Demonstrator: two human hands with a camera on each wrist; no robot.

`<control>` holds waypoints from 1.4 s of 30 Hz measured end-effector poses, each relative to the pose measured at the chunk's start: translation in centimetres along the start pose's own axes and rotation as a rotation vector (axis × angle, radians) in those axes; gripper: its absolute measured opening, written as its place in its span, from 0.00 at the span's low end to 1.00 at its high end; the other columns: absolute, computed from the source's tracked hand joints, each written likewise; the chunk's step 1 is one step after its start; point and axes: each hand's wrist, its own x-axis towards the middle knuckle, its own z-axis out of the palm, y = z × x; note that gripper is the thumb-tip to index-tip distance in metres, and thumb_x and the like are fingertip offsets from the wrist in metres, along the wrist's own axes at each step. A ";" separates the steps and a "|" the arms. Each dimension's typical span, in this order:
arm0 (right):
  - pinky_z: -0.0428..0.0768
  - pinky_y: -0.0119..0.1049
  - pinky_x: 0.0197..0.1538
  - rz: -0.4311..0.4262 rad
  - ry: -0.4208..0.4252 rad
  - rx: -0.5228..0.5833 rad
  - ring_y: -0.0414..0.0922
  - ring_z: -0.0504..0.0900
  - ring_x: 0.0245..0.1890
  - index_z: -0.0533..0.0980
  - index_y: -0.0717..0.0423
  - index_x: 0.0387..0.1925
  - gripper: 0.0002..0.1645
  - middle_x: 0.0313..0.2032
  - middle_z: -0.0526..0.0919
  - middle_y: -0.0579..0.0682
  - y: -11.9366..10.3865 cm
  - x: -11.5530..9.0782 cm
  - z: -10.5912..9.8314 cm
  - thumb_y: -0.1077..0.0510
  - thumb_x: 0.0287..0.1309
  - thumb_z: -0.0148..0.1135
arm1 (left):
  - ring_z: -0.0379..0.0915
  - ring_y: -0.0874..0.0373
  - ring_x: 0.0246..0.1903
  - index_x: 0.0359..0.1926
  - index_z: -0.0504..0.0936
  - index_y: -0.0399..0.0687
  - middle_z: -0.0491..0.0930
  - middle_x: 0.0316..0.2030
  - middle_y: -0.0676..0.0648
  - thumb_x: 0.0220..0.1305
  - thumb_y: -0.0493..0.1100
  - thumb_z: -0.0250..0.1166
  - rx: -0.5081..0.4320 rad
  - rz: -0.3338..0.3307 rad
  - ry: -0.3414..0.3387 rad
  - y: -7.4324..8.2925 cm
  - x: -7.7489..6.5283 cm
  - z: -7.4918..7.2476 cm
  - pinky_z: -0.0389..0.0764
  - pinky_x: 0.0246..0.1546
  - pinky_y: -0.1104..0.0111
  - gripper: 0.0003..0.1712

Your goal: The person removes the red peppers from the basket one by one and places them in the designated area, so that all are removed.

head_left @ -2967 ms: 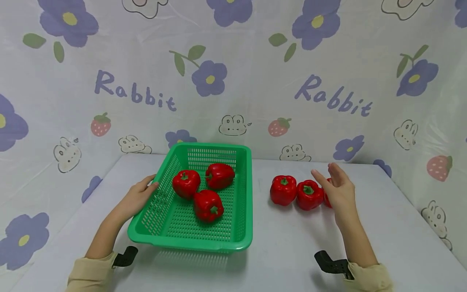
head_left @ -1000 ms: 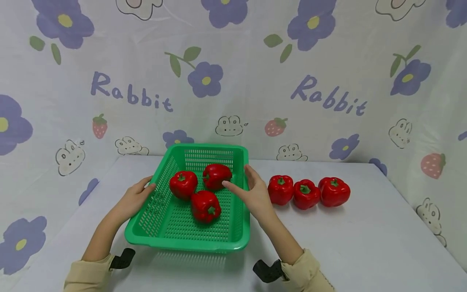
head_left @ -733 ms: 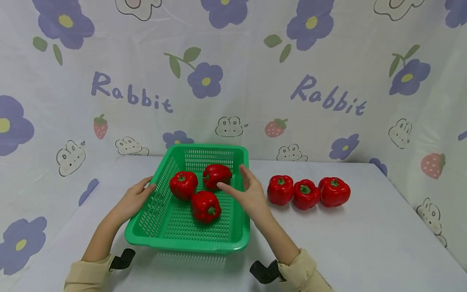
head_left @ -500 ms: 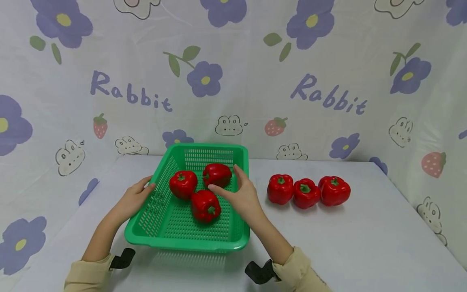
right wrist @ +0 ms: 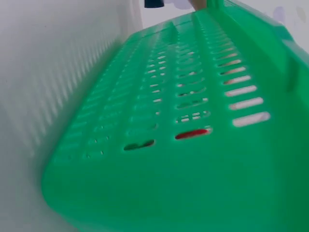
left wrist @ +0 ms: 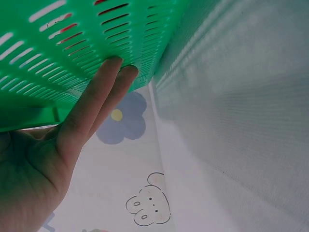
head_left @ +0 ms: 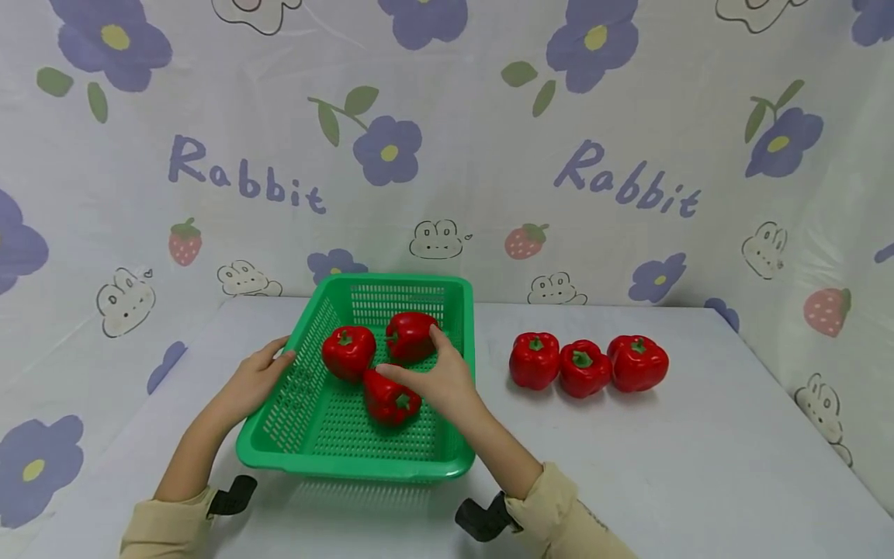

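Note:
In the head view, my left hand holds the left rim of a green slotted plastic basket. The left wrist view shows two straight fingers of that hand against its outer wall. Three red bell peppers lie inside: an upright bell pepper at left, a bell pepper on its side at the back, and a bell pepper in front. Over the basket's right half, my right hand has thumb and forefinger spread, the thumb overlapping the front pepper and the forefinger at the back one. Its other fingers are hidden.
Right of the basket, three more red bell peppers stand in a row on the white table. A patterned cloth hangs behind. In the right wrist view, the basket's outer wall fills most of the frame.
My right hand has moved left from the row of bell peppers, across the basket's right rim, to the peppers inside. My left hand stays on the left rim.

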 end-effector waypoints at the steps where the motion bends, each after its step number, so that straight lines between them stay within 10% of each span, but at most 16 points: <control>1: 0.70 0.60 0.64 0.008 -0.012 -0.004 0.56 0.58 0.73 0.51 0.57 0.76 0.61 0.74 0.59 0.56 0.0 0.0 0.2 0.39 0.50 0.72 | 0.82 0.55 0.34 0.74 0.53 0.33 0.80 0.48 0.29 0.79 0.52 0.42 0.000 0.000 -0.001 0.0 0.0 0.0 0.80 0.34 0.66 0.34; 42: 0.72 0.54 0.63 0.203 -0.271 -0.091 0.56 0.72 0.61 0.60 0.68 0.68 0.52 0.61 0.73 0.62 0.5 1.1 1.8 0.58 0.45 0.77 | 0.79 0.58 0.35 0.74 0.53 0.33 0.80 0.48 0.30 0.79 0.53 0.41 0.032 -0.006 -0.006 -0.2 0.2 0.0 0.77 0.38 0.64 0.34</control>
